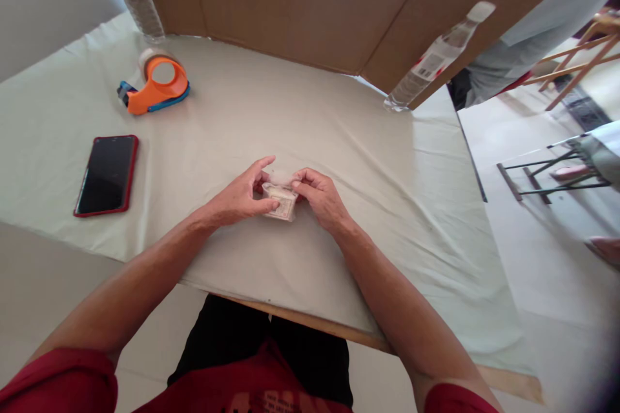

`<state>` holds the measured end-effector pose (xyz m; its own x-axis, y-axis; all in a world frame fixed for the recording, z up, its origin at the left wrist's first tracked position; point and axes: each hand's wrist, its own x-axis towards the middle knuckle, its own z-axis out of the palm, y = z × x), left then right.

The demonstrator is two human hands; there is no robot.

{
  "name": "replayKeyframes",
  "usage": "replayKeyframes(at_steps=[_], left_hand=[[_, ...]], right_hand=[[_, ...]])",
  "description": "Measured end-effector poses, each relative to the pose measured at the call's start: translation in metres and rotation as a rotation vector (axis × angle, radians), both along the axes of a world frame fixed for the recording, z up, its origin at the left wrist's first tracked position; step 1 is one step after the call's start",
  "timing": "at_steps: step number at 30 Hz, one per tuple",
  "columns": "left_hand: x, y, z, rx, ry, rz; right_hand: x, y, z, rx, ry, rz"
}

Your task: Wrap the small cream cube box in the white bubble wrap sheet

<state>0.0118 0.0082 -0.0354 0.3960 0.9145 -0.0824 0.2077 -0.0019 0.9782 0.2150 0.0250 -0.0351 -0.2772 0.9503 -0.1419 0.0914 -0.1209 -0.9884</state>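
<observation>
A small pale box in clear plastic wrap [283, 208] is held between my two hands over the middle of the cloth-covered table. My left hand [243, 195] grips its left side, the thumb lying across the printed top face and the index finger raised. At the upper right edge of the wrap, my right hand [320, 195] pinches the clear plastic between thumb and fingers. The fingers under and behind the box are partly hidden.
An orange and blue tape dispenser [154, 85] and a phone in a red case [106, 175] lie to the left. Two water bottles [135, 3] stand against a cardboard panel [300, 0] at the back. Beyond the table's right side, people and a folding stool [547, 174] are partly visible.
</observation>
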Motion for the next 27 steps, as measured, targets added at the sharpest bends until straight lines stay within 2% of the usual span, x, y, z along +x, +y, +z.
replayKeyframes(at_steps=[8,15,22,27], left_hand=[[0.001,0.0,-0.001,-0.069,-0.082,-0.004],[0.003,-0.002,0.007,-0.136,-0.086,-0.026],[0.004,-0.001,0.001,-0.115,-0.156,0.003],[0.005,-0.002,-0.003,-0.107,-0.183,0.016]], right_hand=[[0.003,-0.01,0.007,0.068,-0.045,0.034],[0.005,-0.016,0.011,0.027,-0.064,0.152],[0.007,-0.012,-0.002,0.013,-0.055,0.095],[0.012,-0.011,-0.003,0.017,-0.036,0.09]])
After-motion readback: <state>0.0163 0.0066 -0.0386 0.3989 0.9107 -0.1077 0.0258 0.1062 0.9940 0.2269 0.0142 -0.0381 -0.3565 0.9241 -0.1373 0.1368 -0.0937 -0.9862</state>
